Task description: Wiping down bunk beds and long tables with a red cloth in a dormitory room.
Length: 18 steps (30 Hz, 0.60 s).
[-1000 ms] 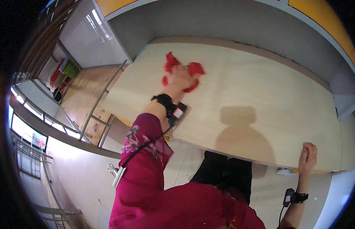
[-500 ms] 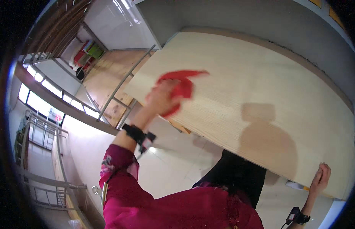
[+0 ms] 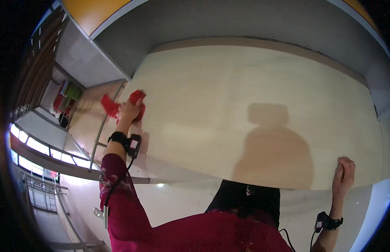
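At the left end of the pale wooden desktop [image 3: 195, 92], my left hand [image 3: 128, 111] is closed on a red cloth [image 3: 138, 97]. The cloth bunches under the fingers, and one loose flap sticks out to the left, past the desk's end. My right hand [image 3: 344, 173] rests near the front right edge of the desktop, its fingers curled in and no object showing in them. Each wrist carries a black strap with a small black device.
A grey panel [image 3: 245, 59] runs along the desktop's back. Left of the desk are a metal rail [image 3: 103, 130] and a wooden bed board [image 3: 88, 110]. Farther left stand metal bunk frames [image 3: 46, 187]. My head and shoulders cast a shadow on the desktop.
My left hand has carried the red cloth across to the desk's left end. The view has turned with my head. My right hand stays near the front right edge.
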Each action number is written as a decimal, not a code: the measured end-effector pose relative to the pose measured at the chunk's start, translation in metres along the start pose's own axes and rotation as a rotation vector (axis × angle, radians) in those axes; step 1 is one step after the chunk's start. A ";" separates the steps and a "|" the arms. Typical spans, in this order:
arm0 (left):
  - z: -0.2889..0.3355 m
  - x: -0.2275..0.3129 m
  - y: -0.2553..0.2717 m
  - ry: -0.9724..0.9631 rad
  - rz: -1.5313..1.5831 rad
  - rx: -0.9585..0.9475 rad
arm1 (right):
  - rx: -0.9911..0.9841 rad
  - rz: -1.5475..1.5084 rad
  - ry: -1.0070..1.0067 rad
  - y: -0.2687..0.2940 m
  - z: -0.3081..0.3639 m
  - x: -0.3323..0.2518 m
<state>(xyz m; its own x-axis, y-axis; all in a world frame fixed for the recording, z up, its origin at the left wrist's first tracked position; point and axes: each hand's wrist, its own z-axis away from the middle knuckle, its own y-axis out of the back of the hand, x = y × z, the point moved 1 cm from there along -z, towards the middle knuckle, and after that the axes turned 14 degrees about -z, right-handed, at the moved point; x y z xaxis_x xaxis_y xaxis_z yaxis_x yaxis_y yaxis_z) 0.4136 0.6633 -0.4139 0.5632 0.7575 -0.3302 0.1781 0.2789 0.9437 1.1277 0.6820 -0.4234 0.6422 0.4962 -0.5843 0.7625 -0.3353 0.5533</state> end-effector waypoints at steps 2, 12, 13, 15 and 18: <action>0.016 0.055 0.033 -0.054 0.035 0.057 | -0.013 -0.001 0.002 0.002 -0.002 -0.003; 0.087 0.273 0.095 -0.635 0.134 0.362 | 0.008 -0.048 -0.012 -0.004 -0.002 -0.012; 0.124 0.283 0.104 -0.819 0.172 0.398 | 0.015 0.004 0.040 -0.003 -0.003 -0.010; 0.168 0.288 0.088 -1.108 0.244 0.638 | 0.007 -0.024 0.051 -0.009 -0.004 -0.013; 0.265 0.273 0.093 -1.613 0.290 0.603 | 0.013 0.041 0.036 0.002 -0.001 -0.006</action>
<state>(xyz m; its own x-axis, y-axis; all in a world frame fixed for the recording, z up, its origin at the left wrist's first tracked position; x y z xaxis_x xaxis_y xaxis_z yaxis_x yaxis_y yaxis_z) 0.7978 0.7389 -0.4106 0.7313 -0.6615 -0.1662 -0.0263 -0.2708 0.9623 1.1249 0.6790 -0.4184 0.6696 0.5106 -0.5394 0.7369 -0.3658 0.5685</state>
